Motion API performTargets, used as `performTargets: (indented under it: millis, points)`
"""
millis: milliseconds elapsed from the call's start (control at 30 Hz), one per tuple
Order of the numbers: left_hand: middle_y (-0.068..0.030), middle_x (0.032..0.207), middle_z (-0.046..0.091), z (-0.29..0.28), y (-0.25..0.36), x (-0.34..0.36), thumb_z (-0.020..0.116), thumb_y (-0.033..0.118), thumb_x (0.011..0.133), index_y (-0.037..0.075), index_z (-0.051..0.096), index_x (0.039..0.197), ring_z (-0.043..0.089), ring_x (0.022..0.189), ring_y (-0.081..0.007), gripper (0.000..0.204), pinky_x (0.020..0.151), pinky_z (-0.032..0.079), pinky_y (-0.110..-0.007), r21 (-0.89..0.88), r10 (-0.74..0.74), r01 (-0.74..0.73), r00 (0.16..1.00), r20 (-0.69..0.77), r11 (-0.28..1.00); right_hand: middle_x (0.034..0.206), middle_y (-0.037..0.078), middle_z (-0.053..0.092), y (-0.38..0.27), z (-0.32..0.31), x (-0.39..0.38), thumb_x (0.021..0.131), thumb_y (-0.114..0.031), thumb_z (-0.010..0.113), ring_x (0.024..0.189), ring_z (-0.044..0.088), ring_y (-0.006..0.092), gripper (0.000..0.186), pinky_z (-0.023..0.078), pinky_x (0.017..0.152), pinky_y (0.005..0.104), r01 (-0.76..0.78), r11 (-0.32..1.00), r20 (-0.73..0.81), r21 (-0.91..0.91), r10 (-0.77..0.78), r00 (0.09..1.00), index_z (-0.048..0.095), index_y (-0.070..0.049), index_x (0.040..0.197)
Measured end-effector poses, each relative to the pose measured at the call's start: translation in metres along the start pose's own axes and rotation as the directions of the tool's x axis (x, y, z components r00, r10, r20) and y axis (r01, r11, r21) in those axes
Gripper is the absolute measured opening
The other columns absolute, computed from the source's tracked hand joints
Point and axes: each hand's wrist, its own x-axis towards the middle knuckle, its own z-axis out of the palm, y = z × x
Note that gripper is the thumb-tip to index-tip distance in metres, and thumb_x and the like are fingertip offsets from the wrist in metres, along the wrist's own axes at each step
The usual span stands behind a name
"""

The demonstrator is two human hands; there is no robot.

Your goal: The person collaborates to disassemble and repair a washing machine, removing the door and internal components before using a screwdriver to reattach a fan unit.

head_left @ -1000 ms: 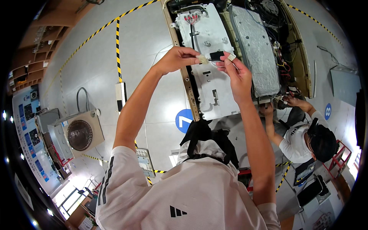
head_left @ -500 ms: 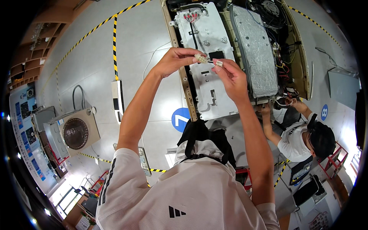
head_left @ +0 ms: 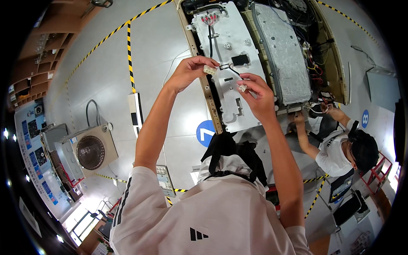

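My left hand [head_left: 190,71] pinches a translucent cream plug connector [head_left: 209,69]. To its right, my right hand [head_left: 259,91] grips a small white connector [head_left: 242,87] between thumb and fingers, with a short dark wire [head_left: 233,70] rising behind it. The two connectors are apart. Both hands are over a white molded panel [head_left: 229,34] of an opened appliance, which has a black rectangular part [head_left: 240,60], a black cable [head_left: 210,44] and several red-tipped terminals [head_left: 208,17]. A silvery wrapped slab [head_left: 282,55] lies beside the panel.
A co-worker [head_left: 344,151] crouches at the lower right, their hands [head_left: 327,109] among wires at the appliance's end. An outdoor unit [head_left: 91,151] sits to the left, near a long white bar [head_left: 135,112] on the floor. A grey metal panel [head_left: 378,91] is at the far right.
My hands have moved apart: the left slightly leftward and down, the right downward with its connector. The dark wire between them shows more. The co-worker's head has shifted slightly right.
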Motion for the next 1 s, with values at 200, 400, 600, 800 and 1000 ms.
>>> performTargets:
  millis: [200,400,600,800,1000]
  points:
    - [-0.0134,0.110,0.059,0.000,-0.007,0.000,0.061,-0.003,0.080,0.002,0.062,0.091,0.061,0.097,-0.0206,0.012,0.090,0.048,-0.034,-0.093,0.024,-0.023,1.000,0.003,0.995,0.108,0.008,0.058,0.000,0.005,-0.008,0.076,0.000,0.066,0.077,0.062,0.0107,0.022,0.049,0.070,0.0219,0.001,1.000,0.011,0.000,-0.001,1.000,0.069,-0.005,0.098]
    - [-0.0124,0.109,0.059,0.003,-0.004,0.001,0.060,-0.005,0.079,0.002,0.061,0.093,0.061,0.098,-0.0202,0.015,0.089,0.048,-0.033,-0.150,-0.009,0.004,0.999,-0.034,0.989,0.110,0.007,0.058,-0.005,0.010,-0.010,0.074,0.000,0.067,0.084,0.061,0.0109,0.026,0.050,0.070,0.0233,-0.041,0.999,-0.001,0.006,0.041,0.999,0.068,-0.006,0.099]
    - [-0.0069,0.100,0.062,0.001,-0.009,-0.003,0.049,-0.011,0.074,0.001,0.063,0.092,0.060,0.088,-0.0137,0.026,0.080,0.048,-0.026,0.181,0.008,-0.009,1.000,0.002,0.983,0.114,0.006,0.056,0.005,0.008,-0.021,0.078,-0.005,0.067,0.084,0.061,0.0118,0.022,0.049,0.067,0.0246,0.080,0.978,-0.038,-0.195,-0.089,0.995,0.067,-0.006,0.100]
    - [-0.0075,0.096,0.060,0.013,0.001,-0.009,0.048,-0.013,0.072,0.000,0.063,0.095,0.058,0.081,-0.0140,0.030,0.073,0.048,-0.026,0.625,0.130,-0.164,0.986,0.100,0.763,0.090,0.007,0.060,0.009,-0.002,-0.019,0.082,-0.009,0.065,0.075,0.060,0.0123,0.026,0.049,0.062,0.0246,-0.261,0.841,-0.339,0.474,0.448,0.827,0.062,-0.002,0.106]
    - [-0.0082,0.107,0.060,0.029,0.006,-0.012,0.057,-0.006,0.076,0.003,0.062,0.100,0.060,0.078,-0.0175,0.026,0.069,0.049,-0.028,0.857,0.130,-0.182,0.982,0.136,0.482,0.098,0.016,0.061,0.024,-0.032,-0.015,0.086,-0.008,0.060,0.078,0.063,0.0222,0.045,0.052,0.069,0.0304,-0.161,0.645,-0.394,0.747,0.625,0.674,0.042,0.005,0.126]
